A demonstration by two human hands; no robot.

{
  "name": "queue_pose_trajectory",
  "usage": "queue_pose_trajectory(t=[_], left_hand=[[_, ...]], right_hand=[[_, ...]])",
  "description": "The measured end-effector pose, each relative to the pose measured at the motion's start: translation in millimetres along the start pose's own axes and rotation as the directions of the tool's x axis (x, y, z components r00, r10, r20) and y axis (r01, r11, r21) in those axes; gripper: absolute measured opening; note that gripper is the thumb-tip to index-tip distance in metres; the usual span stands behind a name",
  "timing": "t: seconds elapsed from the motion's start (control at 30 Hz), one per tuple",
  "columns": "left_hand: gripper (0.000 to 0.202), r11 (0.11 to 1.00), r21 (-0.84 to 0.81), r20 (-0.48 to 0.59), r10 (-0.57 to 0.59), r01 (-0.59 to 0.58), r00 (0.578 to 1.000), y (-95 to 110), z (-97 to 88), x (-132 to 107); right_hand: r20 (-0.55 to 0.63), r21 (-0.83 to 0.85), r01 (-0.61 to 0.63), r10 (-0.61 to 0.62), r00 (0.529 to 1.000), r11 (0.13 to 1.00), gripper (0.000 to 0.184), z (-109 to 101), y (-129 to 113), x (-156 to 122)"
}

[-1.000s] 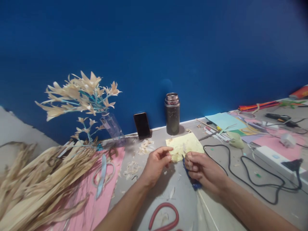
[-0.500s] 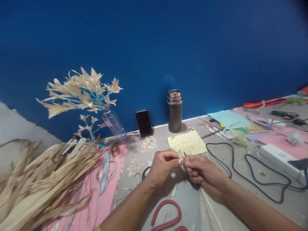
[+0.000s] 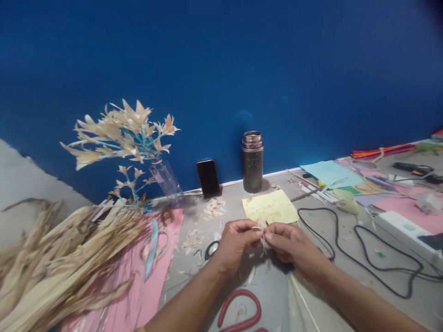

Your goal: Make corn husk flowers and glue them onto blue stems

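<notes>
My left hand [image 3: 236, 244] and my right hand [image 3: 294, 243] meet above the grey table, fingertips almost touching. Both are closed in a pinch on a small pale piece of corn husk [image 3: 261, 224], with thin strands hanging below it. Fingers partly hide the piece, so its shape is unclear. Just behind lies a yellow sheet of paper [image 3: 270, 205] sprinkled with scraps. Nearest my forearms, red-handled scissors [image 3: 259, 309] lie at the bottom edge of view. A black ring-shaped thing [image 3: 209, 250] lies beside my left wrist.
Dried corn husks [image 3: 69, 272] cover pink paper [image 3: 166, 258] on the left. Husk flowers [image 3: 128, 133] stand in a clear bottle [image 3: 168, 180]. A phone [image 3: 208, 179] and a flask [image 3: 253, 166] stand by the blue wall. A black cable [image 3: 367, 281] loops towards a power strip [image 3: 410, 230].
My fingertips have drawn closer together around the husk piece, and my right hand has turned slightly. The view has shifted a little, showing more of the black ring-shaped thing.
</notes>
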State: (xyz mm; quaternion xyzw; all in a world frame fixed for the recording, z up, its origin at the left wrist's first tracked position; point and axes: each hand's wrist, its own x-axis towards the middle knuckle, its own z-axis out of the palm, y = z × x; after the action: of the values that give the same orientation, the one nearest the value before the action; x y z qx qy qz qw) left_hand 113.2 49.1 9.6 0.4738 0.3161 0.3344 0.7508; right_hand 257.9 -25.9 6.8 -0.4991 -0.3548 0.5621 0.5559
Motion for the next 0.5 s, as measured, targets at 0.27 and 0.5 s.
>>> queue_pose_trajectory(t=[0.27, 0.5], left_hand=[[0.012, 0.997, 0.076, -0.016, -0.01, 0.011, 1.0, -0.1, 7.0, -3.1], [0.01, 0.991, 0.137, -0.02, 0.008, -0.005, 1.0, -0.3, 8.4, -5.4]], right_hand=[[-0.131, -0.28, 0.195, -0.239, 0.962, 0.94, 0.023, -2.9, -8.8, -1.8], [-0.09, -0.389, 0.265, -0.323, 0.942, 0.882, 0.009, -3.2, -6.7, -1.0]])
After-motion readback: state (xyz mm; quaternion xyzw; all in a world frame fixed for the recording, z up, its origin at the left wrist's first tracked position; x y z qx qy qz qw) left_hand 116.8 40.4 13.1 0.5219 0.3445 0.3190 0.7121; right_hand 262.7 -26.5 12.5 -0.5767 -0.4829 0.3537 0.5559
